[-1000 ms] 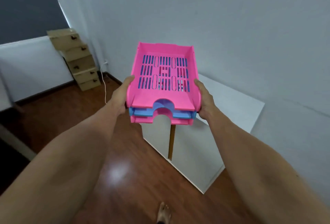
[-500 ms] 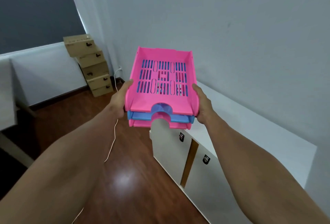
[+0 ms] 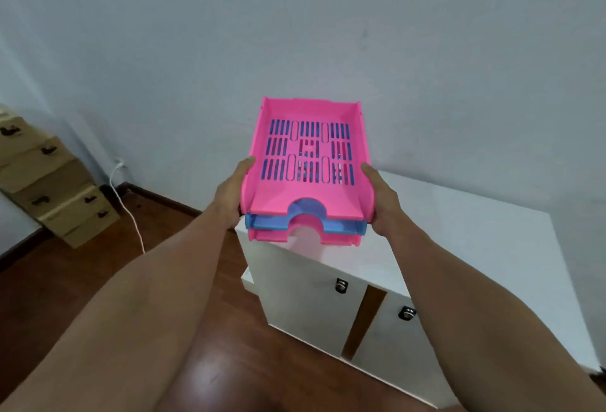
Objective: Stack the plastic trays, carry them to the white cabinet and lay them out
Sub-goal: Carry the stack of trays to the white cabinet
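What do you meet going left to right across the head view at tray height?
Stacked cardboard boxes → white cable → left hand → stacked trays → right hand → white cabinet.

Three plastic trays (image 3: pixel 306 182) nest in one stack (pink top, blue middle, pink bottom), slotted floors level, held in the air above the white cabinet (image 3: pixel 475 247) top.

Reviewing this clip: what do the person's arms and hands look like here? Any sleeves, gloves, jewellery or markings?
Both arms are bare along their whole visible length, with no sleeves in frame. The left hand and right hand wear no gloves. No watch, bracelet, ring or markings show on either.
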